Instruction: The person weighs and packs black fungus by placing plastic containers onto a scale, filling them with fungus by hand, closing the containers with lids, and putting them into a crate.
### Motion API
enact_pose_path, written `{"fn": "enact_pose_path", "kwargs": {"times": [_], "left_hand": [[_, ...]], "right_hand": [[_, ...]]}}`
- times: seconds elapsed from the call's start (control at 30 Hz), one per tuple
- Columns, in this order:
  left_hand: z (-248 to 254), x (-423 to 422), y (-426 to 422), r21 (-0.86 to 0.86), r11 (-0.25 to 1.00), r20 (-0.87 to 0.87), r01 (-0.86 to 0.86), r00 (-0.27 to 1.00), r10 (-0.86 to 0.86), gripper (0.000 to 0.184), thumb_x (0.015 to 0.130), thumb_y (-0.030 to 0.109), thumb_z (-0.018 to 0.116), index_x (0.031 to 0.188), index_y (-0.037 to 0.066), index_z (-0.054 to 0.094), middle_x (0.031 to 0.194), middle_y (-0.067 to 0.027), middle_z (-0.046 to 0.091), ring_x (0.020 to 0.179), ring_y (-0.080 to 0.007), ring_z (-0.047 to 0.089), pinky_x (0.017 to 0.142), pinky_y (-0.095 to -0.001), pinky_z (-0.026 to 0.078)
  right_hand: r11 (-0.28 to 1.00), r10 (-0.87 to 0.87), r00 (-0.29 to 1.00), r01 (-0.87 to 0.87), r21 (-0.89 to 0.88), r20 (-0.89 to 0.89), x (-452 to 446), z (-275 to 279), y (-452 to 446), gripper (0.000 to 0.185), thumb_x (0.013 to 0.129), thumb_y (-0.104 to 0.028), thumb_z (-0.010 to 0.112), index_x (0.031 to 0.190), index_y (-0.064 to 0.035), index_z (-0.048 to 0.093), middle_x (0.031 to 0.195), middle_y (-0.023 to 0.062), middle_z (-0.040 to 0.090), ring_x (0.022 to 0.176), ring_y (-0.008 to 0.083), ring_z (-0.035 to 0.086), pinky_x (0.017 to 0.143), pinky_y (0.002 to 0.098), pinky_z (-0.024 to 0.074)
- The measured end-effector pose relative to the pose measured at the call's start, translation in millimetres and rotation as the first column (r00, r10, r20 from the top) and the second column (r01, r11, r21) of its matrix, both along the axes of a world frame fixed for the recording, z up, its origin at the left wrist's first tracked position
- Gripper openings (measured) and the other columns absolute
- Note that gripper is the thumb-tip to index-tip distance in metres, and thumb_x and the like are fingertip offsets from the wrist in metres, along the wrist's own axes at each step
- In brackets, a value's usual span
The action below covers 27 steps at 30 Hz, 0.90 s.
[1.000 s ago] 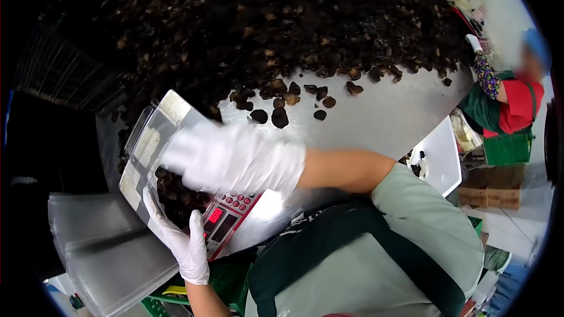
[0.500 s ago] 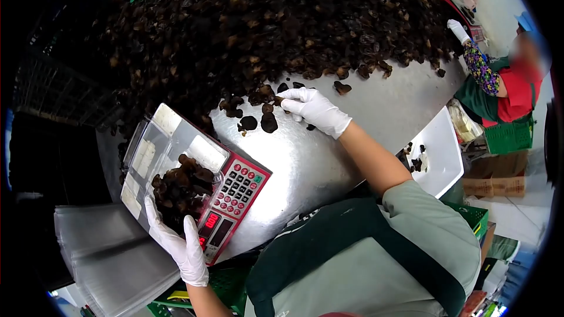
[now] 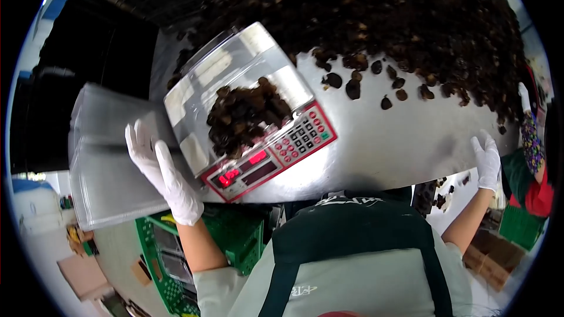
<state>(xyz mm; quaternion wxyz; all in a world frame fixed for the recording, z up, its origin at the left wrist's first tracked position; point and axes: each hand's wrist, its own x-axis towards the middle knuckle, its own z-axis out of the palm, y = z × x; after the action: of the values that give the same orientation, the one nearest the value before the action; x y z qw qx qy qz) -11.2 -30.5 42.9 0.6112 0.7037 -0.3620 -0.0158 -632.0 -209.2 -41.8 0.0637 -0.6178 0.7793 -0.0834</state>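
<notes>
A pile of dark brown wood ear mushrooms (image 3: pixel 247 111) lies on the digital scale (image 3: pixel 267 41), whose red front panel has a keypad and lit red digits. My left hand (image 3: pixel 167 179), in a white glove, is beside the scale's left corner, over a stack of clear plastic bags (image 3: pixel 111 158). Its fingers are spread and it holds nothing. My right hand (image 3: pixel 487 158), also in a white glove, is at the far right near the metal table's (image 3: pixel 388 141) edge. Its fingers are apart, with nothing seen in them.
A large heap of wood ears (image 3: pixel 376 12) covers the back of the table, with several loose pieces in front. A white bin (image 3: pixel 455 205) holding dark bits stands below the right edge. Green crates (image 3: pixel 235 235) sit below left. A co-worker's arm (image 3: pixel 531 141) is at far right.
My right hand has left the loose pieces and moved right to the table edge. My left hand has come away from the mushrooms on the scale. The view has turned.
</notes>
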Motion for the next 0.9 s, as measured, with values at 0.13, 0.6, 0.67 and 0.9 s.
{"fn": "enact_pose_path", "kwargs": {"times": [0.13,0.6,0.67,0.9], "left_hand": [[-1.3,8.9,4.4,-0.047,0.999,-0.001,-0.027,1.000,0.027,0.061,0.105,0.022,0.056,0.158,0.007,0.031,0.158,-0.0166,0.039,0.148,-0.0232,0.033,0.124,-0.0400,0.018],[8.1,53.2,-36.3,0.292,0.929,0.292,0.229,0.903,-0.314,0.046,0.096,0.006,0.063,0.141,-0.001,0.054,0.144,-0.0163,0.049,0.139,-0.0274,0.045,0.122,-0.0392,0.029],[3.2,60.5,-55.5,0.285,0.922,0.286,0.261,0.895,-0.342,0.042,0.096,0.011,0.063,0.136,0.000,0.058,0.141,-0.0169,0.051,0.135,-0.0293,0.048,0.118,-0.0381,0.034],[-22.2,84.0,-75.2,0.236,0.896,0.033,0.377,0.918,-0.395,0.038,0.098,0.008,0.060,0.135,-0.002,0.058,0.142,-0.0133,0.047,0.130,-0.0209,0.052,0.108,-0.0340,0.047]], "right_hand": [[0.929,0.353,0.918,-0.321,-0.184,0.181,83.8,-51.2,-47.4,0.063,0.096,-0.032,0.068,0.154,-0.0165,0.047,0.150,0.0178,0.053,0.139,0.0376,0.048,0.117,0.0435,0.0366],[0.789,0.609,0.753,-0.545,-0.282,0.249,232.3,-70.8,-90.2,0.018,0.091,-0.011,0.069,0.109,-0.0140,0.067,0.108,0.0108,0.065,0.098,0.0328,0.066,0.086,0.0405,0.0541],[0.765,0.644,0.725,-0.600,-0.233,0.246,238.2,-60.2,-89.6,0.020,0.089,-0.011,0.072,0.108,-0.0140,0.068,0.111,0.0118,0.064,0.100,0.0335,0.067,0.086,0.0407,0.0543],[0.851,0.417,0.571,-0.519,-0.083,0.707,274.4,-7.9,-88.5,0.019,0.084,-0.012,0.071,0.102,-0.0052,0.073,0.089,-0.0009,0.069,0.077,0.0097,0.058,0.074,0.0278,0.0522]]}}
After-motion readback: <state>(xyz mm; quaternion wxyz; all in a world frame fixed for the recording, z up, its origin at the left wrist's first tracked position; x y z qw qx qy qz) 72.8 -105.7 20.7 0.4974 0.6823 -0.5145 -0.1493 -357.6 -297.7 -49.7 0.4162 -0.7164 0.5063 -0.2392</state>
